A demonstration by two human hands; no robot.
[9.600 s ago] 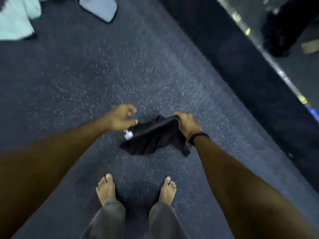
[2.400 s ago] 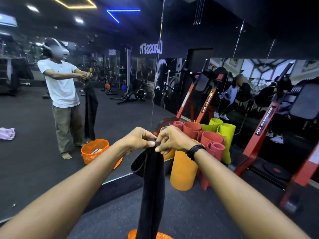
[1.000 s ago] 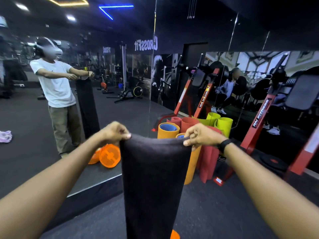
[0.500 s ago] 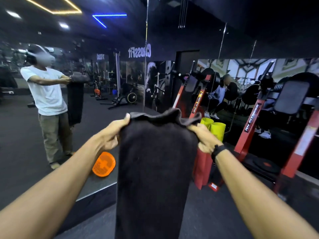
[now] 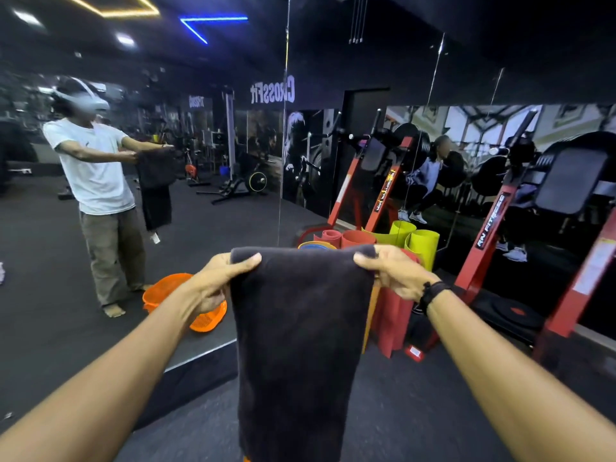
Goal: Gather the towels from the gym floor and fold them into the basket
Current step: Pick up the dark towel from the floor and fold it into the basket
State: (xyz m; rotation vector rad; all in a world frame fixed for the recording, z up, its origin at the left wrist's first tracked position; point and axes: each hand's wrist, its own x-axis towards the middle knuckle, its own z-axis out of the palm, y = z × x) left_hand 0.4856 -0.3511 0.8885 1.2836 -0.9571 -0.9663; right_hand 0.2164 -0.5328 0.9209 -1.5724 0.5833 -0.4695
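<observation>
Now black towel (image 5: pixel 296 335) hangs below both hands' grip.

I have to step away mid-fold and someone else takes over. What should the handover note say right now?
Left hand and right hand each pinch a top corner of the dark towel, held up and hanging flat at arm's length.
Orange basket shows only in the mirror, by the feet.
Done: towel picked up and spread.
Left: finish folding it, put it in the basket, gather any other towels.
</observation>
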